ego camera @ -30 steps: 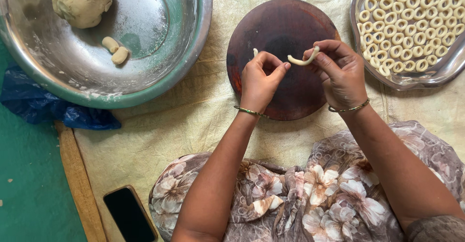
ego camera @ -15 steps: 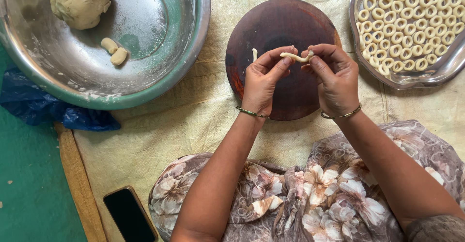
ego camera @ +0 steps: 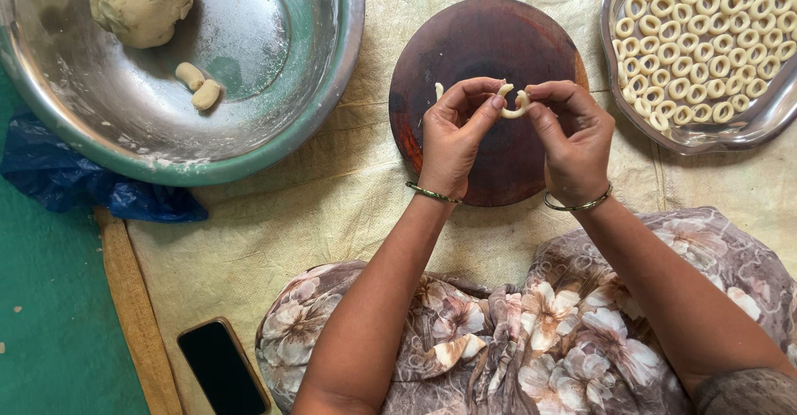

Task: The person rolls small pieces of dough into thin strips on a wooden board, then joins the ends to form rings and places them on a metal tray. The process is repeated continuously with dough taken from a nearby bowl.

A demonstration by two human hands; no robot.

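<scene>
Over a round dark wooden board (ego camera: 477, 46), my left hand (ego camera: 452, 137) and my right hand (ego camera: 573, 137) pinch the two ends of a thin strip of pale dough (ego camera: 513, 104), bent into a curve between my fingertips. A small bit of dough (ego camera: 438, 91) lies on the board by my left thumb. Both wrists wear thin bangles. A steel tray (ego camera: 751, 129) at the upper right holds several finished dough rings (ego camera: 706, 37).
A large steel basin (ego camera: 274, 124) at the upper left holds a dough ball (ego camera: 139, 2) and two small dough pieces (ego camera: 198, 85). A blue plastic bag (ego camera: 66, 178) lies under its rim. A dark phone (ego camera: 222, 369) rests on the cloth at lower left.
The dough strip was longer and nearly straight between my hands. My hands have come closer together and the strip is now bent into a curve.
</scene>
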